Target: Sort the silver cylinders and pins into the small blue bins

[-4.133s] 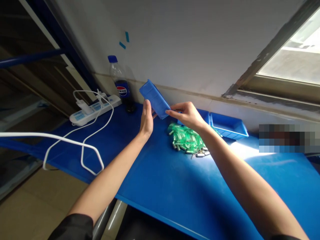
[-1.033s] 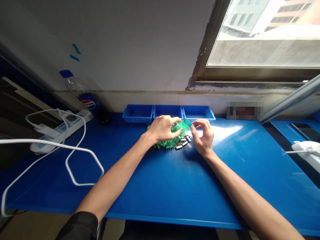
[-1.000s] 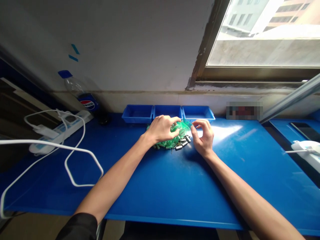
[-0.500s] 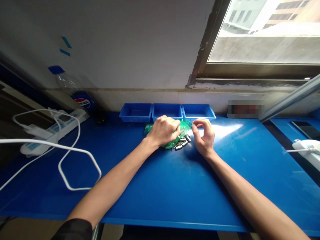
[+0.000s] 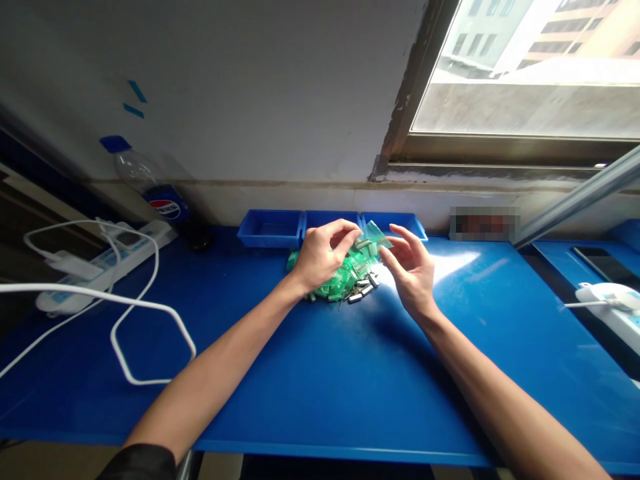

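My left hand (image 5: 323, 253) is closed in a pinch at the upper edge of a small clear-green plastic bag (image 5: 373, 237), raised above a heap. Across from it, my right hand (image 5: 411, 270) has thumb and fingers apart, with the thumb close beside the bag; whether it touches is unclear. Below both hands lies a pile of green plastic bags (image 5: 343, 283), partly hidden behind my left hand. Several small white-and-dark metallic pieces (image 5: 364, 290) lie loose at the pile's front right edge.
Three joined blue bins (image 5: 270, 230) stand against the wall behind the pile. On the left are a cola bottle (image 5: 165, 200), a white power strip (image 5: 107, 267) and looping white cable (image 5: 150, 303). To the right lie a phone (image 5: 600, 263) and another power strip (image 5: 613, 307).
My left hand has lifted slightly, and a green bag now shows raised between the hands. The right hand's fingers have spread from a near pinch. The view has shifted a little.
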Demonstrator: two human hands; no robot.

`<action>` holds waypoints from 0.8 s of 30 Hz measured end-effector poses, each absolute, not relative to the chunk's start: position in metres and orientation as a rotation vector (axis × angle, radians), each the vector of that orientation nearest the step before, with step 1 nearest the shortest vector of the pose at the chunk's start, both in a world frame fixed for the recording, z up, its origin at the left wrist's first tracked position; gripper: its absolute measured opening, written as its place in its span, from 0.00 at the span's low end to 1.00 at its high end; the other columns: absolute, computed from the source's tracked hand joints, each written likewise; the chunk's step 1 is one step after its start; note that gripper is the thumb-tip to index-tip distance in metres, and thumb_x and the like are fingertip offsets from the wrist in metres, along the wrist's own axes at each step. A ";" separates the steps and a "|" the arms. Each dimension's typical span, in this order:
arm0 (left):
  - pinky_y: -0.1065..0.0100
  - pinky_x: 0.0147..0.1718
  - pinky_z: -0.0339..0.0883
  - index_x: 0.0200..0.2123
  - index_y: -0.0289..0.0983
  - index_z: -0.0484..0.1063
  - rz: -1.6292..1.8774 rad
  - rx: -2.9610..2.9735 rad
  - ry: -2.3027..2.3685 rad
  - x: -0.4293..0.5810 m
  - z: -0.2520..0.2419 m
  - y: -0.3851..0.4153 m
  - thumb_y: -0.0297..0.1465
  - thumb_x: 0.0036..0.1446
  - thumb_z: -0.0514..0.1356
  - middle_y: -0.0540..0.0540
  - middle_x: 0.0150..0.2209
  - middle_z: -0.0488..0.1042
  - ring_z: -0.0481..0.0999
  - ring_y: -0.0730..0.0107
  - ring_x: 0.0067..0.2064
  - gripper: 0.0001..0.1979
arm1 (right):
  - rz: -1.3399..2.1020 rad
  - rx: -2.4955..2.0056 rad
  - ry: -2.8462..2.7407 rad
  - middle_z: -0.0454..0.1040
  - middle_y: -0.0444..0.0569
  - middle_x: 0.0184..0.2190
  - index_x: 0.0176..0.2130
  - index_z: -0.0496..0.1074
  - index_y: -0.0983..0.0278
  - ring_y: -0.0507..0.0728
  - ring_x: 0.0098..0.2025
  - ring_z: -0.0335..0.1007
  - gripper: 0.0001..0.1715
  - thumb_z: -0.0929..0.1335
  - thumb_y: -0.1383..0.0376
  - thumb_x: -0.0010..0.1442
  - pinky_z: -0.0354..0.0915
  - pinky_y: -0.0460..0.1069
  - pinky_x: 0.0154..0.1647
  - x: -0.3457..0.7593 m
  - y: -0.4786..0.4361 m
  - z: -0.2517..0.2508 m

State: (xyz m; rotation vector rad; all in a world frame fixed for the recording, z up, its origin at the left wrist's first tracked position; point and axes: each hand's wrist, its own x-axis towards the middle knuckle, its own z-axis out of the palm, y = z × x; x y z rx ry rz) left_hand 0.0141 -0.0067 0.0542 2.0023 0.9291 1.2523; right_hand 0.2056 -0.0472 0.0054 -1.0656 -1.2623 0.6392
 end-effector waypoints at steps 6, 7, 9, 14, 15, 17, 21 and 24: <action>0.66 0.39 0.80 0.46 0.37 0.81 1.067 1.996 0.848 0.002 0.057 -0.008 0.37 0.58 0.72 0.46 0.40 0.85 0.85 0.64 0.38 0.15 | 0.822 -1.016 -1.178 0.79 0.43 0.27 0.36 0.78 0.60 0.54 0.26 0.74 0.15 0.80 0.56 0.54 0.74 0.51 0.29 0.200 -0.052 0.008; 0.67 0.39 0.79 0.45 0.37 0.81 1.066 2.041 0.859 0.000 0.059 -0.009 0.35 0.58 0.72 0.46 0.40 0.85 0.85 0.64 0.38 0.13 | 0.825 -1.013 -1.181 0.80 0.43 0.28 0.37 0.78 0.59 0.55 0.27 0.76 0.15 0.80 0.56 0.55 0.75 0.52 0.30 0.199 -0.053 0.007; 0.69 0.37 0.77 0.42 0.37 0.82 1.072 2.128 0.870 -0.003 0.066 -0.011 0.32 0.60 0.70 0.47 0.39 0.85 0.84 0.66 0.38 0.07 | 0.799 -1.011 -1.213 0.82 0.45 0.32 0.40 0.78 0.58 0.57 0.32 0.80 0.15 0.80 0.56 0.56 0.78 0.53 0.36 0.195 -0.055 0.005; 0.71 0.36 0.74 0.41 0.37 0.83 1.132 2.233 0.903 -0.017 0.087 -0.011 0.28 0.61 0.67 0.46 0.41 0.85 0.83 0.68 0.39 0.06 | 0.660 -1.025 -1.444 0.83 0.48 0.35 0.41 0.80 0.60 0.58 0.35 0.81 0.16 0.78 0.53 0.59 0.78 0.54 0.40 0.186 -0.046 0.022; 0.71 0.36 0.74 0.41 0.37 0.84 1.141 2.230 0.923 -0.020 0.090 -0.010 0.29 0.61 0.67 0.46 0.41 0.85 0.83 0.67 0.39 0.06 | 0.659 -1.027 -1.517 0.83 0.49 0.34 0.40 0.80 0.61 0.57 0.33 0.79 0.17 0.78 0.52 0.59 0.77 0.53 0.39 0.185 -0.042 0.031; 0.71 0.37 0.74 0.42 0.37 0.84 1.136 2.202 0.956 -0.028 0.096 -0.008 0.30 0.62 0.67 0.46 0.42 0.86 0.84 0.67 0.41 0.07 | 0.664 -1.014 -1.681 0.82 0.48 0.32 0.38 0.81 0.62 0.56 0.32 0.78 0.18 0.77 0.51 0.59 0.75 0.51 0.36 0.186 -0.033 0.052; 0.70 0.40 0.76 0.45 0.38 0.84 1.097 2.117 0.990 -0.043 0.104 -0.003 0.35 0.59 0.71 0.45 0.42 0.86 0.84 0.64 0.42 0.13 | 0.730 -1.000 -1.945 0.81 0.48 0.30 0.34 0.81 0.64 0.56 0.33 0.76 0.20 0.76 0.49 0.60 0.71 0.49 0.36 0.187 -0.017 0.084; 0.68 0.41 0.77 0.46 0.37 0.83 1.046 2.054 0.981 -0.052 0.106 -0.001 0.37 0.57 0.72 0.44 0.43 0.85 0.85 0.62 0.43 0.16 | 0.796 -0.993 -1.973 0.80 0.48 0.30 0.34 0.81 0.64 0.56 0.33 0.75 0.20 0.75 0.49 0.61 0.70 0.49 0.36 0.185 -0.013 0.088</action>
